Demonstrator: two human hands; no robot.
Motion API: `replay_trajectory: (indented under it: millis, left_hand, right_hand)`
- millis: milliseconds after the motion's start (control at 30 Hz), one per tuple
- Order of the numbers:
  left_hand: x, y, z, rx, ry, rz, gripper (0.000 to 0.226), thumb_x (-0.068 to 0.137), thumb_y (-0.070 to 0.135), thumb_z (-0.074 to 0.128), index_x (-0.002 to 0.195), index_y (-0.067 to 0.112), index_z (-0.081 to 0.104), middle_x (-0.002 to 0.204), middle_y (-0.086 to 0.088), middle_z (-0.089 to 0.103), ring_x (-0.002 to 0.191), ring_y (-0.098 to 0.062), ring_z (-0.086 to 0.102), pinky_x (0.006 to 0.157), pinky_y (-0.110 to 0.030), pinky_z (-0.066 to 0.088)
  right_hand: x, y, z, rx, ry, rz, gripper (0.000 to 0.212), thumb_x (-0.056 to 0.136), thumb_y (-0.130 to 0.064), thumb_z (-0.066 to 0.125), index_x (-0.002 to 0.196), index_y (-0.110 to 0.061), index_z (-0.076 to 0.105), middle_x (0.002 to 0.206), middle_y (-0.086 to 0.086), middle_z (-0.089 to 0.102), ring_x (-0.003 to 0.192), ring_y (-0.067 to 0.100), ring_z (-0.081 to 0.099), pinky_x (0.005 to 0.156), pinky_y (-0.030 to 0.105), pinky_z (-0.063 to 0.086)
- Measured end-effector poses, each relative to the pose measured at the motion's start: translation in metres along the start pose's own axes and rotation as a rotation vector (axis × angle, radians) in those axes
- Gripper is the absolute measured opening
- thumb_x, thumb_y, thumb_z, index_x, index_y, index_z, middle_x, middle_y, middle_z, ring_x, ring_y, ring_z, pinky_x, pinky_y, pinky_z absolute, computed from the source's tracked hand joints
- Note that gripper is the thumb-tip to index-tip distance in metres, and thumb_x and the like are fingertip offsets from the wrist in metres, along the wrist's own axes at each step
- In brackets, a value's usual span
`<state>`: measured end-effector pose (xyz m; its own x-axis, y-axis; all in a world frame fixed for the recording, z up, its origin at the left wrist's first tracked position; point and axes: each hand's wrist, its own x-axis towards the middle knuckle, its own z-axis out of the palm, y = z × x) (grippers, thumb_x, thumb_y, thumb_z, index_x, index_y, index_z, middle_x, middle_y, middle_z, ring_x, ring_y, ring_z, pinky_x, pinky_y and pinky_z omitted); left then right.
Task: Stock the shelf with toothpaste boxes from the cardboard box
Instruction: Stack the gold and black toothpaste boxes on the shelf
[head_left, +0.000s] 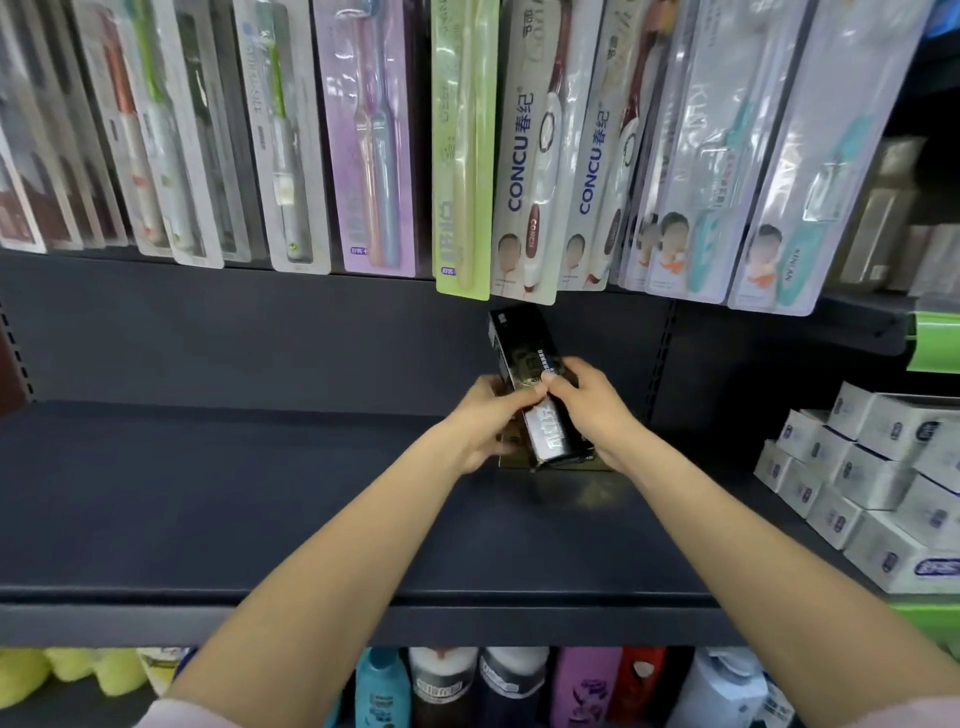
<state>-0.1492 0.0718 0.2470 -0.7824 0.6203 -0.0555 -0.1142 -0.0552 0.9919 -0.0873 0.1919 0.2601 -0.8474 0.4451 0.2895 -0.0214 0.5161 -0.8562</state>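
Shelf: the dark grey metal shelf board (208, 493) runs wide across the view and is almost bare from its left end to where the hands work, towards the far right of the bay.
Box in hand: a long black toothpaste box with silver lettering (524, 364) stands tilted, its top leaning to the far left, its lower end at the shelf near the back panel.
Left hand: the left hand (488, 421) grasps the box's left side, fingers wrapped round its lower half.
Right hand: the right hand (582, 400) grips the right side, thumb across the front face.
Already placed: a gold-toned box edge (506, 460) shows just under the hands, possibly another box lying flat; too hidden to be sure.
Supply: the cardboard box is out of view, so how many remain cannot be told.
Neighbours: stacked white cartons with blue print (878, 467) fill the next bay on the right; carded toothbrush packs (524, 156) hang above; bottles (441, 686) stand on the level below.
Progress: judged early, with one box being set and at most one or two down.
Left to do: settle this box square against the back, let go, then fill the long empty run towards the left.
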Motion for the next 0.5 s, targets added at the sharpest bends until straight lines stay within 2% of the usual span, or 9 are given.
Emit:
replay_trajectory:
  millis: [67, 133, 200, 267, 333, 400, 433, 500]
  left_hand:
    - [0.0, 0.004, 0.001, 0.07, 0.026, 0.082, 0.062, 0.083, 0.018, 0.071, 0.136, 0.013, 0.041, 0.124, -0.01, 0.061, 0.109, -0.025, 0.061, 0.095, -0.047, 0.05]
    - [0.002, 0.012, -0.002, 0.178, 0.051, 0.209, 0.066, 0.081, 0.01, 0.072, 0.14, 0.01, 0.041, 0.126, -0.012, 0.06, 0.108, -0.022, 0.06, 0.097, -0.036, 0.048]
    - [0.01, 0.024, -0.007, 0.501, 0.047, 0.331, 0.066, 0.081, 0.012, 0.072, 0.14, 0.009, 0.043, 0.131, -0.009, 0.057, 0.118, -0.019, 0.055, 0.101, -0.023, 0.038]
    - [0.02, 0.038, -0.006, 0.93, 0.018, 0.398, 0.062, 0.083, 0.021, 0.071, 0.139, 0.017, 0.046, 0.137, -0.004, 0.054, 0.128, -0.02, 0.048, 0.107, -0.026, 0.032]
    - [0.03, 0.05, -0.002, 1.232, 0.039, 0.42, 0.058, 0.084, 0.03, 0.067, 0.138, 0.026, 0.046, 0.139, -0.001, 0.05, 0.132, -0.023, 0.041, 0.111, -0.043, 0.027]
    - [0.039, 0.057, 0.002, 1.333, 0.078, 0.442, 0.054, 0.084, 0.033, 0.065, 0.135, 0.03, 0.046, 0.138, 0.001, 0.05, 0.132, -0.024, 0.039, 0.109, -0.049, 0.021]
    - [0.043, 0.059, 0.003, 1.329, 0.078, 0.45, 0.052, 0.084, 0.033, 0.065, 0.133, 0.03, 0.047, 0.136, 0.001, 0.052, 0.13, -0.023, 0.04, 0.107, -0.049, 0.021]
    - [0.053, 0.059, 0.005, 1.298, 0.072, 0.465, 0.05, 0.084, 0.032, 0.065, 0.13, 0.03, 0.047, 0.134, 0.001, 0.054, 0.13, -0.023, 0.04, 0.106, -0.049, 0.02]
  right_hand:
    - [0.0, 0.003, 0.003, -0.017, 0.053, 0.068, 0.044, 0.096, -0.028, 0.049, 0.134, -0.007, 0.043, 0.132, 0.011, 0.053, 0.12, 0.025, 0.051, 0.096, 0.031, 0.041]
    - [-0.001, 0.004, 0.0, -0.205, 0.195, 0.025, 0.042, 0.093, -0.024, 0.055, 0.127, -0.003, 0.043, 0.128, 0.015, 0.05, 0.116, 0.028, 0.051, 0.086, 0.026, 0.037]
    - [-0.007, 0.004, -0.007, -0.387, 0.364, -0.099, 0.046, 0.088, -0.016, 0.062, 0.126, -0.005, 0.039, 0.129, 0.017, 0.041, 0.116, 0.03, 0.049, 0.088, 0.027, 0.039]
    - [-0.007, 0.004, -0.013, -0.607, 0.434, -0.233, 0.064, 0.084, -0.015, 0.067, 0.137, -0.013, 0.031, 0.136, 0.016, 0.031, 0.124, 0.03, 0.041, 0.095, 0.036, 0.043]
    - [0.003, 0.007, -0.021, -0.848, 0.326, -0.312, 0.078, 0.083, -0.018, 0.068, 0.146, -0.023, 0.023, 0.148, 0.012, 0.023, 0.135, 0.029, 0.029, 0.106, 0.041, 0.036]
    - [0.019, 0.009, -0.028, -0.997, 0.131, -0.319, 0.075, 0.085, -0.025, 0.065, 0.148, -0.025, 0.022, 0.153, 0.005, 0.023, 0.142, 0.026, 0.02, 0.116, 0.042, 0.021]
    - [0.026, 0.01, -0.03, -1.005, 0.057, -0.29, 0.071, 0.087, -0.027, 0.063, 0.147, -0.025, 0.025, 0.152, 0.003, 0.027, 0.142, 0.024, 0.021, 0.117, 0.041, 0.018]
    - [0.038, 0.012, -0.033, -0.946, 0.042, -0.254, 0.06, 0.088, -0.024, 0.061, 0.141, -0.025, 0.035, 0.141, 0.003, 0.04, 0.132, 0.025, 0.035, 0.108, 0.039, 0.031]
